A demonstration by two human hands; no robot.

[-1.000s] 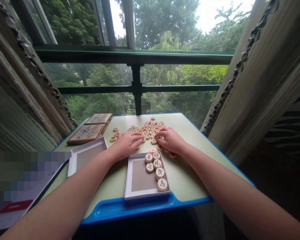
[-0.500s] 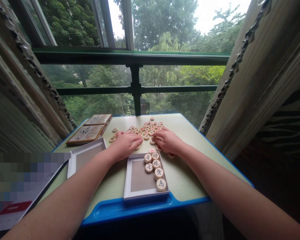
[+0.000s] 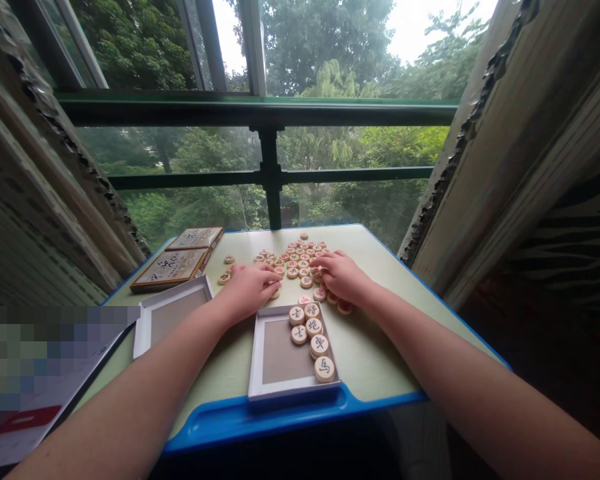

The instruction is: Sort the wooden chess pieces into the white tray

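Note:
Round wooden Chinese chess pieces with red or black characters lie spread over the middle of the table. My left hand rests palm down at the left of the spread, fingers stretched over some pieces that it partly hides. On the right side, my right hand is low over other pieces, its fingers apart and slightly bent, the tips touching or just above them. Nearer to me is a shallow white box tray with several black-character pieces along its right side, some stacked.
Left of my left hand lies a second white tray. Behind it a patterned game box rests near the table's left edge. The table has a blue rim and stands against a window with a green railing. Curtains hang on both sides.
My right hand has shifted slightly right and away from me, uncovering several pieces near the tray. My left hand has moved only slightly left.

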